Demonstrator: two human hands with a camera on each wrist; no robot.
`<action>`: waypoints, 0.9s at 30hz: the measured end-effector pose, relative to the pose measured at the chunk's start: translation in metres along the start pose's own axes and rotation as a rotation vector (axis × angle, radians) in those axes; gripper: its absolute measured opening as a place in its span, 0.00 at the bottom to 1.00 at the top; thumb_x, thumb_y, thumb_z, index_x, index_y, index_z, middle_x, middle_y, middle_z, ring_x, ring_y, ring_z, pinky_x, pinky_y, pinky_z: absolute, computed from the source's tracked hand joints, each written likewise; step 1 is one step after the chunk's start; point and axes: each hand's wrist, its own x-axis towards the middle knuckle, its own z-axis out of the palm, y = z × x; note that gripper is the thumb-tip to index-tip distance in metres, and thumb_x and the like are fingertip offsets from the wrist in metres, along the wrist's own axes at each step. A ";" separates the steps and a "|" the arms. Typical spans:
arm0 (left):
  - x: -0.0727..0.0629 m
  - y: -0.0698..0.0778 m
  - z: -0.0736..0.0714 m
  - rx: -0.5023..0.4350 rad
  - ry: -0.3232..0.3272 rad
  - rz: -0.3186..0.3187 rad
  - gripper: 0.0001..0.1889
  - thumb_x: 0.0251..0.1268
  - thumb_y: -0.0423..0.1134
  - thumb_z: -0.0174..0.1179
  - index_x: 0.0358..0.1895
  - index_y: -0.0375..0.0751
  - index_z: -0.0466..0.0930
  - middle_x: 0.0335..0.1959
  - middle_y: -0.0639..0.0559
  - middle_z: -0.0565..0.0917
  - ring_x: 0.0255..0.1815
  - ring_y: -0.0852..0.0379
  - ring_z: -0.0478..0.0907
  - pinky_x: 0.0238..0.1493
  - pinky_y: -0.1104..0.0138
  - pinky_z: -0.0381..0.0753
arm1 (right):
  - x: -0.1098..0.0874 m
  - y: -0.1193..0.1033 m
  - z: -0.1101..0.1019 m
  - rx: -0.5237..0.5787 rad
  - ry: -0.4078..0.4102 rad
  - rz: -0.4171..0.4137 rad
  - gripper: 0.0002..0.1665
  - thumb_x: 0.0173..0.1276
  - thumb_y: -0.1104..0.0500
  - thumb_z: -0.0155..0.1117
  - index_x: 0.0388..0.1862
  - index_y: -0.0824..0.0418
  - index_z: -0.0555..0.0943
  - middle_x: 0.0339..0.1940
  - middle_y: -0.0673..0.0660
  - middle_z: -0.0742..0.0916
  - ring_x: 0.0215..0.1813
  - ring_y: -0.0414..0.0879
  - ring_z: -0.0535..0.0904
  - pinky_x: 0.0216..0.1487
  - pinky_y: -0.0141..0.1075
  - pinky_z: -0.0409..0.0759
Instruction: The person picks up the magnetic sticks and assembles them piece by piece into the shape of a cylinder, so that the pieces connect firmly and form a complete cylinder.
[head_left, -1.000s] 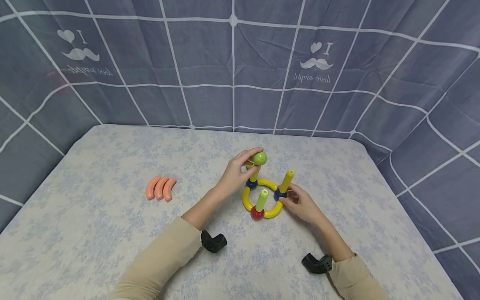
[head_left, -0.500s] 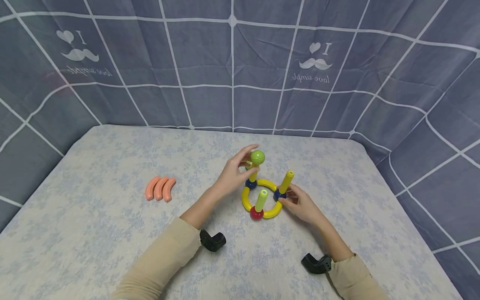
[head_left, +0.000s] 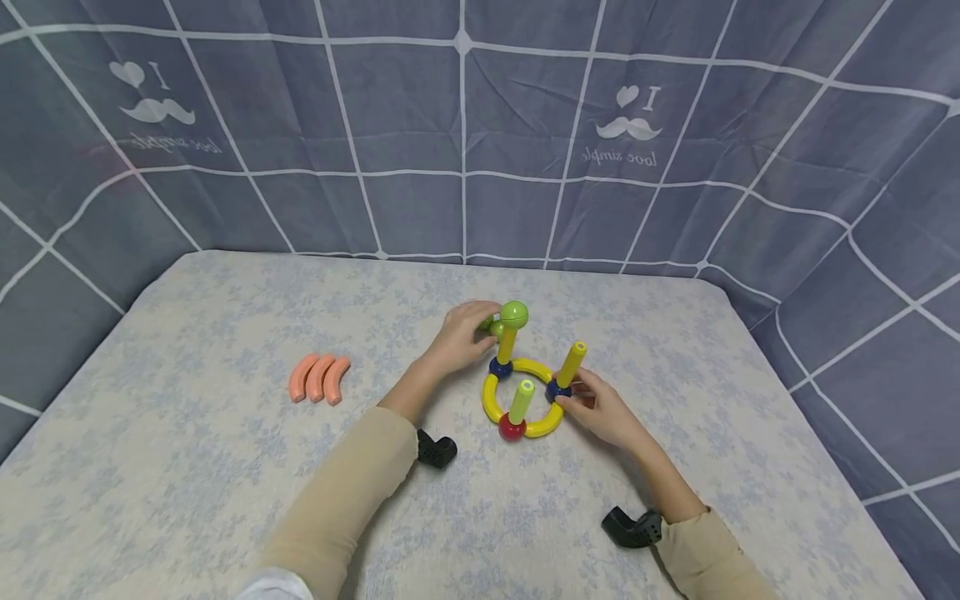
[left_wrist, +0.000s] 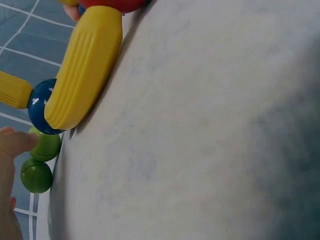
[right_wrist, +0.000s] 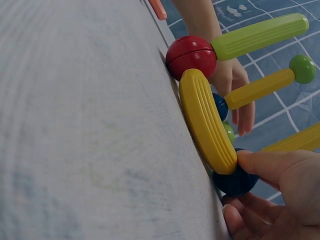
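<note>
A ring of curved yellow rods (head_left: 491, 400) joined by balls lies on the table. A red ball (head_left: 512, 428) carries an upright light green rod (head_left: 522, 402). Two blue balls carry yellow rods, and a green ball (head_left: 514, 314) tops the rear one. Behind that rod, my left hand (head_left: 457, 337) is down beside two loose green balls (left_wrist: 36, 176), its fingers fairly straight in the right wrist view. The left thumb overlaps one ball; contact is unclear. Thumb and fingers of my right hand (head_left: 603, 410) pinch the right blue ball (right_wrist: 236, 177) at the ring's edge.
Three orange curved rods (head_left: 318, 378) lie side by side on the left of the patterned table cover (head_left: 187, 433). A grey-blue checked curtain (head_left: 405, 142) hangs behind the table and along its sides.
My left hand has let go of the green ball atop the rear yellow rod, which stays there. It has moved down and left to the loose green balls. The right hand keeps still.
</note>
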 end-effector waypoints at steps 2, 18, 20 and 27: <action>0.002 -0.002 0.002 0.066 -0.025 0.021 0.25 0.57 0.36 0.62 0.60 0.40 0.71 0.60 0.45 0.72 0.66 0.46 0.61 0.66 0.49 0.51 | 0.000 -0.001 0.000 -0.001 0.001 0.001 0.24 0.65 0.67 0.56 0.59 0.74 0.67 0.52 0.71 0.76 0.52 0.64 0.73 0.51 0.53 0.73; -0.001 -0.011 0.002 0.082 -0.041 0.006 0.20 0.54 0.40 0.65 0.52 0.41 0.77 0.55 0.46 0.76 0.65 0.49 0.62 0.67 0.49 0.48 | 0.000 0.000 -0.001 0.009 0.001 -0.006 0.24 0.65 0.67 0.56 0.59 0.74 0.67 0.53 0.71 0.76 0.52 0.63 0.73 0.51 0.52 0.73; -0.003 -0.011 0.001 0.053 -0.035 0.008 0.20 0.53 0.39 0.66 0.52 0.41 0.77 0.55 0.46 0.76 0.65 0.48 0.62 0.67 0.49 0.48 | 0.000 0.001 -0.001 0.007 0.003 -0.010 0.24 0.65 0.68 0.56 0.59 0.75 0.67 0.53 0.71 0.76 0.52 0.63 0.73 0.51 0.52 0.73; -0.010 -0.008 -0.005 -0.138 0.060 -0.023 0.20 0.52 0.35 0.66 0.51 0.37 0.77 0.51 0.45 0.79 0.62 0.47 0.66 0.66 0.52 0.54 | 0.001 0.002 -0.001 0.008 0.003 -0.011 0.24 0.65 0.67 0.56 0.59 0.74 0.67 0.53 0.71 0.76 0.52 0.63 0.73 0.51 0.52 0.73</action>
